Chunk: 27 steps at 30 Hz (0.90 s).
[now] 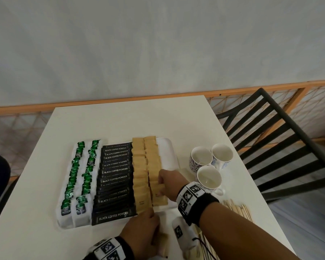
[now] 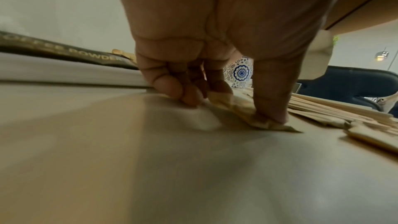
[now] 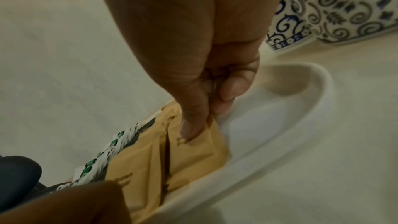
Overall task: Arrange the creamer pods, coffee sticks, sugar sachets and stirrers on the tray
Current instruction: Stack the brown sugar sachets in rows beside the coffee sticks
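Right hand (image 3: pixel 206 94) pinches a flat kraft-paper sugar sachet (image 3: pixel 198 149) between thumb and forefinger, laying it in the second tan column on the smooth white tray (image 3: pixel 286 144). I see my left hand (image 2: pixel 215 54), fingers pointing down, pinching a crumpled sachet (image 2: pixel 247 115) against the matte pale surface (image 2: pixel 150 159), just beside the tray's near rim. Thin wooden stirrers (image 2: pixel 336 108) lie nearby.

Sugar sachets (image 1: pixel 145 166) look like matt brown paper, the coffee sticks (image 1: pixel 115 177) glossy black plastic. Tray (image 3: pixel 301 142) is smooth white, stirrers (image 1: pixel 238 208) bare wood, cups (image 1: pixel 209 176) glazed ceramic on a smooth matt counter (image 1: pixel 120 124).
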Tool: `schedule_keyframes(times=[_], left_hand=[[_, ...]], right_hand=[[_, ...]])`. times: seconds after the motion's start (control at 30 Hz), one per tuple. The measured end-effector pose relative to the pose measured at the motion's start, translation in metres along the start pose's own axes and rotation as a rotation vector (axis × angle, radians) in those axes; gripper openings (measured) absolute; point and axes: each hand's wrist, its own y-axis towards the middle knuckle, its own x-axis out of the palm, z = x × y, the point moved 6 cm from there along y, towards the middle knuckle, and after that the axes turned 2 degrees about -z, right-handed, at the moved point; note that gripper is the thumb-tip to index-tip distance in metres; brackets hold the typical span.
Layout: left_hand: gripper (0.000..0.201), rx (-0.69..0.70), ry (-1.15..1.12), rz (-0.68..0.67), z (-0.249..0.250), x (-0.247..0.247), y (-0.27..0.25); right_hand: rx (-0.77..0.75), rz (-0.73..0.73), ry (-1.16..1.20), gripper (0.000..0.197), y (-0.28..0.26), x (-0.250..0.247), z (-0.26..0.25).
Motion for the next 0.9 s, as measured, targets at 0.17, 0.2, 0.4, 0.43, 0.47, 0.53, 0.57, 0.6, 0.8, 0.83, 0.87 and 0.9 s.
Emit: schedule_keyframes(times=[0.17,0.2,0.4,0.43,0.47,0.53,0.57,0.6,0.8,0.83,0.87,0.9], left_hand=[[0.025,0.014,-0.142,0.000,0.000,-0.002,-0.003],[0.022,0.012,-0.208,0.009,-0.001,-0.003,-0.005],[0.011,-0.041,-0.766,0.161,-0.022,-0.024,-0.020],[0.011,-0.051,-0.836,0.215,-0.028,-0.031,-0.023],[0.014,-0.061,-0.884,0.249,-0.034,-0.037,-0.025],[0.020,-0.063,-0.967,0.274,-0.042,-0.048,-0.027],[0.022,-0.060,-0.998,0.280,-0.046,-0.052,-0.026],[0.023,-0.051,-1.016,0.290,-0.047,-0.057,-0.026],[0.022,-0.082,-0.988,0.405,-0.048,-0.071,-0.026],[0.021,-0.093,-0.971,0.424,-0.049,-0.071,-0.026],[0.020,-0.099,-0.947,0.445,-0.049,-0.072,-0.027],[0.020,-0.099,-0.906,0.464,-0.048,-0.074,-0.027]], right_hand=[[-0.004,0.050,0.001,0.031,0.003,-0.002,-0.001],[-0.006,0.053,0.007,0.031,0.002,-0.001,0.000],[-0.075,0.099,0.081,0.019,-0.007,-0.005,0.005],[-0.087,0.086,0.143,0.014,-0.010,-0.008,0.006],[-0.095,0.036,0.250,0.017,-0.014,-0.008,0.006],[-0.104,-0.127,0.475,0.025,-0.024,-0.004,0.004],[-0.121,-0.185,0.516,0.025,-0.028,-0.002,0.002],[-0.147,-0.217,0.524,0.021,-0.032,0.000,0.000],[-0.168,-0.205,0.597,0.015,-0.036,0.010,-0.001],[-0.164,-0.213,0.616,0.014,-0.036,0.012,0.000],[-0.163,-0.224,0.635,0.013,-0.037,0.014,0.002],[-0.165,-0.235,0.633,0.015,-0.038,0.015,0.002]])
